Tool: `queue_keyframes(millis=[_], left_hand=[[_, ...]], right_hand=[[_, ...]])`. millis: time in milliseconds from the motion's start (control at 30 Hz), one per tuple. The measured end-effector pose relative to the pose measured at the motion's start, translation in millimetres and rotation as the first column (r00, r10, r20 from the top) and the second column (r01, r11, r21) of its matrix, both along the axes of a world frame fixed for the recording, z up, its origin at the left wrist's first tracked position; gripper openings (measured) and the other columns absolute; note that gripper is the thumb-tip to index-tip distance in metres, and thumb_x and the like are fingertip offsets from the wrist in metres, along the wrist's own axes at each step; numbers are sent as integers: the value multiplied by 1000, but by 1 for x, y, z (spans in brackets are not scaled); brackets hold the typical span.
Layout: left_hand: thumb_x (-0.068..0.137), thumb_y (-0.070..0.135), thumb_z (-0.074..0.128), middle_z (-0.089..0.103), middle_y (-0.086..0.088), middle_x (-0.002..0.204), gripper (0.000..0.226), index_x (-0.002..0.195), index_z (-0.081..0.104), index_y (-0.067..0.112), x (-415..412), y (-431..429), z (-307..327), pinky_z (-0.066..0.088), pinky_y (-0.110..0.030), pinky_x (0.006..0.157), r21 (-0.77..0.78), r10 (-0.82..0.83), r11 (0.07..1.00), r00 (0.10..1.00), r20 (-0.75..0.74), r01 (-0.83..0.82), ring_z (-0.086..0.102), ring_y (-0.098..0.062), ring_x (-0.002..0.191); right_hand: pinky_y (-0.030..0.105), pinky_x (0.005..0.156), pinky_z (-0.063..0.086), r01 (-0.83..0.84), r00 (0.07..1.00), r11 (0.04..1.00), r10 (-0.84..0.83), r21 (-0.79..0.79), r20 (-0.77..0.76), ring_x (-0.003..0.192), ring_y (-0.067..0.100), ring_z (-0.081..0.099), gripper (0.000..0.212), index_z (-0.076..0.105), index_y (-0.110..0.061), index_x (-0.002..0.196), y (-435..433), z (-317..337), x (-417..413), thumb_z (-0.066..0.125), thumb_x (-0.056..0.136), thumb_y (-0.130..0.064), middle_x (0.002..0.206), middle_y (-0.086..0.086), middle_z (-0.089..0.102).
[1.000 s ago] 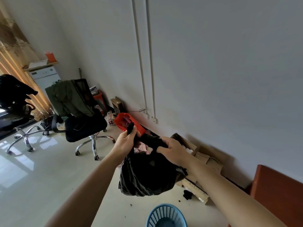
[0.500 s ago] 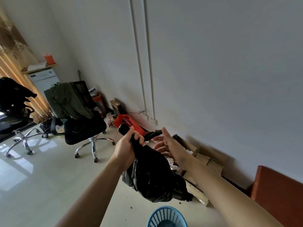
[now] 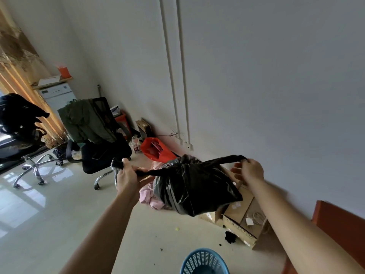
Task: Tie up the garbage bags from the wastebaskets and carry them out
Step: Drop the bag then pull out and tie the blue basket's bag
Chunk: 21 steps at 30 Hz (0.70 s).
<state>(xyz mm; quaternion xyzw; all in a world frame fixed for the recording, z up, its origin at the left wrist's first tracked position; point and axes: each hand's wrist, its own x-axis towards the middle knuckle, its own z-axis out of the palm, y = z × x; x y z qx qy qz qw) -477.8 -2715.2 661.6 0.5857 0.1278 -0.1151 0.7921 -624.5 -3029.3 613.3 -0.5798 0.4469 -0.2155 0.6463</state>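
A pale wall and a shiny floor fill most of the view, with an office chair standing at the left. In the middle a black garbage bag hangs in the air between the person's two arms, above the floor and in front of some cardboard boxes. A blue wastebasket stands below it at the bottom edge.

The bag looks full but not heavy. Its thin film is soft and crumpled, and it probably tears if it is pulled too hard. The neck is gathered, and two twisted ends go out from it to the sides. These ends seem the right place to hold it, close to the neck.

The left hand has its fingers curled firmly round the left end. The right hand pinches the tip of the right end, while its other fingers are spread loosely.
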Motion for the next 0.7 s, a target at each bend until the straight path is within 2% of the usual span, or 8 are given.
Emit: queue_keyframes(millis=[100, 233, 333, 400, 467, 500, 600, 700], left_hand=[[101, 55, 37, 52, -11, 60, 52, 72, 43, 13, -2, -14, 5, 60, -52, 58, -36, -101, 994, 995, 1, 101, 59, -30, 67], [103, 51, 35, 51, -8, 55, 53, 67, 43, 13, -10, -32, 19, 61, -54, 65, -216, -240, 949, 971, -19, 231, 64, -26, 60], [104, 41, 41, 51, -8, 63, 45, 70, 43, 13, -18, -49, 30, 59, -54, 77, -315, -322, 899, 947, -5, 304, 69, -25, 65], [105, 32, 45, 53, -7, 62, 37, 73, 45, 12, -24, -58, 37, 57, -53, 82, -331, -350, 883, 937, 6, 332, 70, -23, 63], [104, 25, 48, 55, -7, 61, 34, 74, 47, 11, -29, -64, 42, 57, -52, 85, -343, -368, 871, 930, 20, 352, 71, -23, 65], [103, 21, 49, 55, -8, 61, 33, 73, 49, 9, -30, -65, 44, 58, -52, 85, -345, -379, 865, 925, 27, 364, 72, -24, 68], [96, 4, 55, 58, -11, 67, 25, 72, 51, 6, -33, -66, 49, 59, -48, 85, -269, -445, 852, 892, 77, 449, 70, -27, 77], [88, -15, 55, 58, -12, 73, 32, 76, 44, 13, -33, -60, 44, 59, -43, 86, -187, -460, 858, 877, 137, 479, 69, -27, 82]], right_hand=[[33, 52, 57, -51, 985, 984, 20, 174, 173, 66, 27, 75, 33, 56, -10, 109, 12, 22, 11, 37, 104, -38, 93, 18, 71], [47, 78, 59, -357, 922, 862, 263, 360, 286, 83, 38, 71, 75, 56, -7, 110, 26, 44, 21, 25, 94, -73, 93, 24, 69], [48, 89, 55, -500, 822, 735, 236, 458, 518, 93, 40, 69, 55, 56, 1, 114, 40, 46, 25, 42, 93, -48, 100, 26, 69], [43, 96, 52, -534, 777, 719, 209, 445, 594, 97, 34, 67, 47, 53, 0, 114, 49, 39, 28, 51, 78, -29, 105, 22, 66], [35, 88, 50, -528, 810, 786, 353, 321, 468, 88, 22, 68, 41, 60, -4, 102, 60, 24, 30, 62, 71, -32, 98, 13, 65], [35, 87, 49, -536, 828, 801, 436, 267, 353, 89, 19, 70, 45, 67, -8, 100, 67, 16, 30, 68, 72, -43, 99, 9, 68], [43, 108, 41, -568, 817, 768, 570, 296, 90, 118, 23, 62, 76, 70, -27, 120, 79, 0, 28, 65, 67, -81, 122, 1, 69], [29, 91, 51, -552, 833, 813, 546, 187, 83, 99, 16, 71, 57, 74, -26, 109, 88, 2, 30, 61, 79, -73, 100, -5, 77]])
